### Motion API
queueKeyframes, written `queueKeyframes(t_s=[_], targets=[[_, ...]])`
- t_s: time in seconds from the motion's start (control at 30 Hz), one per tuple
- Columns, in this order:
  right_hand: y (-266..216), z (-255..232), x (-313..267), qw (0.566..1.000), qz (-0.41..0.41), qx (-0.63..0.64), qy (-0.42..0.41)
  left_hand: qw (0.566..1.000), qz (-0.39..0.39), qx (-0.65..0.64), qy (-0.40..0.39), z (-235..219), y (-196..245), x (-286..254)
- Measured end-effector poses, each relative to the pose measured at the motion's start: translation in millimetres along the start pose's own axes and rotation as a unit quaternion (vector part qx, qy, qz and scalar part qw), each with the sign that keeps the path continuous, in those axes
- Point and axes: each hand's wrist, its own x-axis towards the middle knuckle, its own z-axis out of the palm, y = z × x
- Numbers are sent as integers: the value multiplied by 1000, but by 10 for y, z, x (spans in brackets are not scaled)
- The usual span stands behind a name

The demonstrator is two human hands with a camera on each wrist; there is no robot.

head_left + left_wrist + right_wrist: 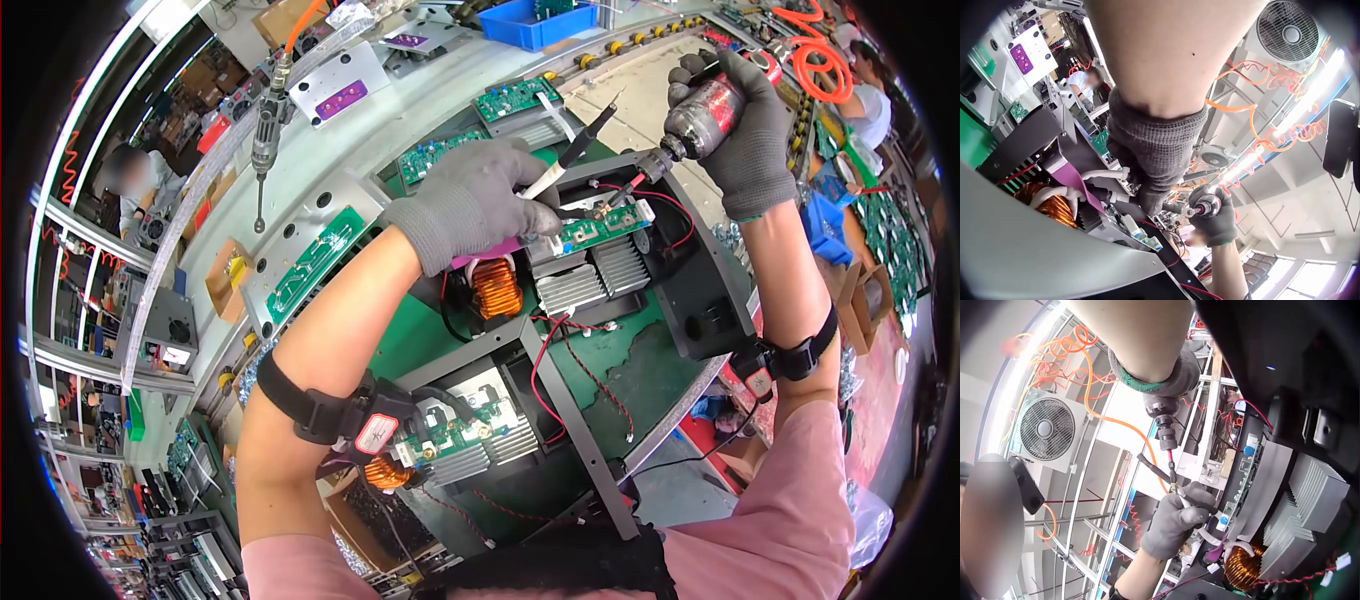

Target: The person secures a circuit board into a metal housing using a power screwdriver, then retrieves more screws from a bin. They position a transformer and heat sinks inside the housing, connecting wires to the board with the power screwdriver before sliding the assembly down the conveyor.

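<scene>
My gloved left hand [480, 195] grips a slim white-and-black stick [568, 155] with a thin tip, slanting up and right. Its fingertips are right at the edge of a narrow green circuit board [605, 228]. My gloved right hand [752, 130] grips a red-and-grey power screwdriver [705, 118], its bit pointing down at the board's far end. In the right wrist view, the screwdriver's chuck [1166, 434] points toward the left hand [1175, 522]. Below the board are finned heat sinks [590, 285] and a copper coil [497, 288], inside a black metal case [705, 315].
A second open case [580, 430] with a similar board stands nearer my body. Another screwdriver [265, 140] hangs at left on an orange hose. Further boards [515, 100] lie behind, with a blue bin [535, 25] at the back. Thin red-black wires [595, 375] trail over the green mat.
</scene>
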Motion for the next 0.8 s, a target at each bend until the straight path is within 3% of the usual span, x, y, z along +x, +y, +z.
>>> queueKeyframes(t_s=[0.07, 0.13, 0.17, 0.23, 0.3, 0.4, 0.53, 0.63, 0.7, 0.8], targets=[[24, -9, -10, 999, 21, 16, -32, 1000, -8, 10, -6, 25, -11, 31], [58, 33, -14, 998, -15, -24, -56, 988, -34, 112, 97, 96, -9, 79], [57, 41, 10, 998, -12, -24, -56, 989, -36, 110, 96, 95, -19, 114], [22, 75, 78, 993, -64, -93, -33, 987, -137, 76, -19, 48, -16, 209], [-13, 228, -8, 989, -47, -133, -37, 986, -137, 81, -39, 47, -27, 285], [59, 472, -116, 992, -44, -115, 4, 967, -231, 95, -57, 74, 26, 384], [65, 267, 37, 982, -33, -179, -47, 960, -238, 139, -37, 99, 56, 430], [142, 277, 11, 981, -24, -192, -9, 962, -246, 115, -22, 83, 91, 388], [159, 198, 61, 985, -65, -145, -68, 960, -253, 117, -29, 59, 113, 388], [168, 206, 36, 983, -90, -159, -30, 962, -245, 118, -26, 99, 62, 398]])
